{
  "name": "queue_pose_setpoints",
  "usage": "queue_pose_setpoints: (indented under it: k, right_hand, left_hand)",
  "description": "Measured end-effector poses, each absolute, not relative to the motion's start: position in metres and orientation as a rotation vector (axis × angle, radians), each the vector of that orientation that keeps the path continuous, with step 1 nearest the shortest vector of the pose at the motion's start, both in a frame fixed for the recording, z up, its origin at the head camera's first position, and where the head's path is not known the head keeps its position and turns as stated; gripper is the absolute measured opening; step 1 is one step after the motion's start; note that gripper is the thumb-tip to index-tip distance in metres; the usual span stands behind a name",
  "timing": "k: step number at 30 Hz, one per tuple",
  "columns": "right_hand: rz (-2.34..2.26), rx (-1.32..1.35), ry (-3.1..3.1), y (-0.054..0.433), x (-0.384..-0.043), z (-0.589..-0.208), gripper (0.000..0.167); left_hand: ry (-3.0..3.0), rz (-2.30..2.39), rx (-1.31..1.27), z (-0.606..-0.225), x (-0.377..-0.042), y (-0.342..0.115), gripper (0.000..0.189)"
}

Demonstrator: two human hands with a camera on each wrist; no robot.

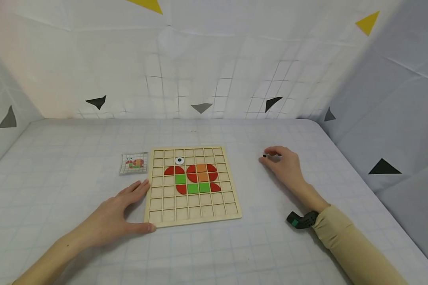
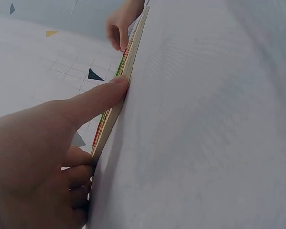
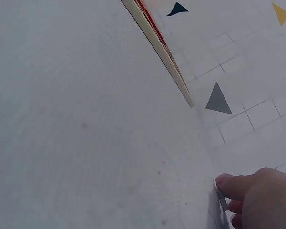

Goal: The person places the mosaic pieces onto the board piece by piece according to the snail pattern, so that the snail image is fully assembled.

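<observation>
A square wooden grid board [image 1: 192,222] lies on the table in the head view. Red curved pieces [image 1: 174,170], green squares [image 1: 192,188] and orange squares [image 1: 201,168] form a figure in its cells, with one round white eye piece [image 1: 179,160] above. My left hand [image 1: 110,217] rests against the board's left side, thumb at the near left corner, fingers along the edge; in the left wrist view the thumb [image 2: 105,95] touches the rim. To the board's right, my right hand [image 1: 283,164] pinches a second eye piece [image 1: 264,156] between thumb and fingertips, mostly hidden by them.
A small pattern card [image 1: 134,163] showing a similar figure lies left of the board's upper corner. White cloth walls with coloured triangles stand behind and beside the table. A black device [image 1: 302,220] is strapped to the right wrist, by a beige sleeve [image 1: 349,237].
</observation>
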State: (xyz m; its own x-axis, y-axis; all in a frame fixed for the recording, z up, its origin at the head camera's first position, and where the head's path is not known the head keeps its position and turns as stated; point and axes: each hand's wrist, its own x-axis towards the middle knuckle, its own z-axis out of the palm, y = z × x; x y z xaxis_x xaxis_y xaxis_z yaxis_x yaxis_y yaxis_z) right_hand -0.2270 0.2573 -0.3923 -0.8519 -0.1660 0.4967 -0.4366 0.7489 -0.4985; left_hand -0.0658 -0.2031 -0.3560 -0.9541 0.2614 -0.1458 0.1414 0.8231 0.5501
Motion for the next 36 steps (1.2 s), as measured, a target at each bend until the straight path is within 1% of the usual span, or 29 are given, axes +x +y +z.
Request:
queue_pose_setpoints:
  k: [8, 15, 36]
  right_hand:
    - [0.884, 0.453, -2.506, 0.2565, -0.2253, -0.3925, 0.022]
    - [0.902, 0.481, -2.507, 0.2558, -0.2243, -0.3924, 0.023]
    - [0.898, 0.449, -2.521, 0.2567, -0.2236, -0.3921, 0.023]
  left_hand:
    - [2.788, 0.817, 0.304, -0.3566, -0.0659, -0.2029, 0.113]
    - [2.779, 0.825, 0.296, -0.3564, -0.0655, -0.2032, 0.114]
    - [2.777, 0.810, 0.289, -0.3568, -0.0658, -0.2024, 0.114]
